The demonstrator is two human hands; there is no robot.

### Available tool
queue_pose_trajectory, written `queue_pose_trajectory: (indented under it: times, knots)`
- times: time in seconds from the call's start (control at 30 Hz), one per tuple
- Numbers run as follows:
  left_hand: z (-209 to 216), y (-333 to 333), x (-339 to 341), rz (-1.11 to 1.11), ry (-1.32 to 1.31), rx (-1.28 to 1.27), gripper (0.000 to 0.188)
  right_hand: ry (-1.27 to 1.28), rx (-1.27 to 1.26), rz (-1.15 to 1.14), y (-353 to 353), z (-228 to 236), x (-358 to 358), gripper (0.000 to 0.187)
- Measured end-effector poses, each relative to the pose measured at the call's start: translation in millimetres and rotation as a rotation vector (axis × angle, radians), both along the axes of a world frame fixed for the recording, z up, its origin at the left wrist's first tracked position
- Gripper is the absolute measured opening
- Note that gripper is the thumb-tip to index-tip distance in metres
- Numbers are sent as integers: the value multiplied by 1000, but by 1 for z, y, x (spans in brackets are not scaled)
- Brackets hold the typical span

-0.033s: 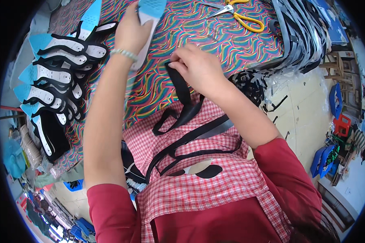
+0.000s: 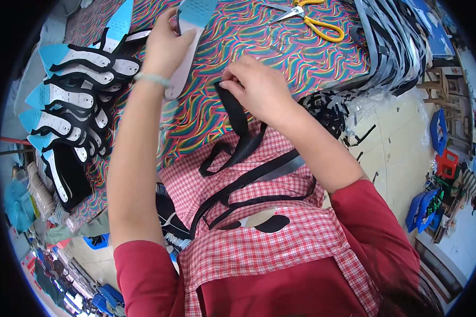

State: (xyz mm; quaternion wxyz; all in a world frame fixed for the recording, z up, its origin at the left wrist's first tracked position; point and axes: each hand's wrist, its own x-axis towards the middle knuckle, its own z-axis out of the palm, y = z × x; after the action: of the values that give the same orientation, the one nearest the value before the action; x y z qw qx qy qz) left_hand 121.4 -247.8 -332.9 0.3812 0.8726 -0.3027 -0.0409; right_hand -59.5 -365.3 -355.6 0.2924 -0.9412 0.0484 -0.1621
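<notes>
My left hand (image 2: pixel 169 46) grips a blue-and-white shoe insole (image 2: pixel 188 66) over the far part of the patterned table, its blue perforated part pointing away from me. In my right hand (image 2: pixel 259 90), thumb and fingers pinch the end of a long black fabric strip (image 2: pixel 234 112). The strip hangs from there over the table edge and lies in loops across the red checked apron (image 2: pixel 269 243) on my lap. At the left, a pile of similar insoles (image 2: pixel 79 99) with black strips along them lies overlapped on the table.
Yellow-handled scissors (image 2: pixel 304 17) lie partly spread on the colourful patterned tablecloth (image 2: pixel 280 50), beyond my right hand. Many black and grey strips (image 2: pixel 394 45) hang over the table's right side. Blue bins (image 2: pixel 422 210) and a red stool (image 2: pixel 447 162) stand on the floor at the right.
My left hand has shifted slightly left and toward me, bringing the insole a little nearer. My right hand and the black strip stay almost still.
</notes>
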Motion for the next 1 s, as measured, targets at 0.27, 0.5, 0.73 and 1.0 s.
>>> queue_pose_trajectory:
  times: [0.27, 0.5, 0.73, 1.0]
  knots:
    - [36, 111, -105, 159, 840, -711, 29, -199, 873, 202, 26, 27, -8, 26]
    - [22, 141, -129, 137, 941, -739, 34, 224, -5, 3, -11, 13, 4, 33]
    - [24, 128, -130, 71, 1026, -812, 35, 125, 490, 130, 4, 29, 3, 19]
    - [38, 99, -153, 193, 806, -936, 30, 116, 1526, 336, 51, 52, -12, 20]
